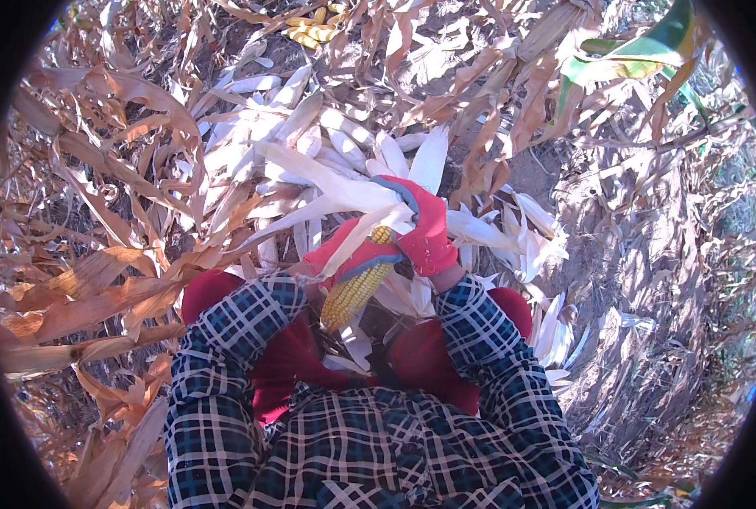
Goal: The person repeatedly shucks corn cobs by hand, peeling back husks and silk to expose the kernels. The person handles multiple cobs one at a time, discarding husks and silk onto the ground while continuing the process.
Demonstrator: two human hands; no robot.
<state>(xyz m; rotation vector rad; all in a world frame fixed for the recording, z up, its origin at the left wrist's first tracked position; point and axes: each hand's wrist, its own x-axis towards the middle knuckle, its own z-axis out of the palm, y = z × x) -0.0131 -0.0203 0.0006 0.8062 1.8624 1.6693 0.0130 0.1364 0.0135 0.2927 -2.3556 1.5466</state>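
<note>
Both my hands wear red work gloves with grey palms, close together in front of my knees. My left hand [355, 254] is closed around the middle of a yellow ear of corn [354, 298], whose thick end points down towards my lap. At its upper end my right hand [427, 229] grips the pale corn husk [346, 184], which is peeled back and spreads up and to the left. One husk strip hangs across my left glove. The stub where husk and cob meet is hidden by my right hand.
Stripped husks [308, 127] are heaped on the soil just beyond my hands. Several husked yellow ears [314, 28] lie farther off at the top. Dry corn stalks [117, 165] lean in at the left, and a stalk with a green leaf [651, 51] stands at the upper right.
</note>
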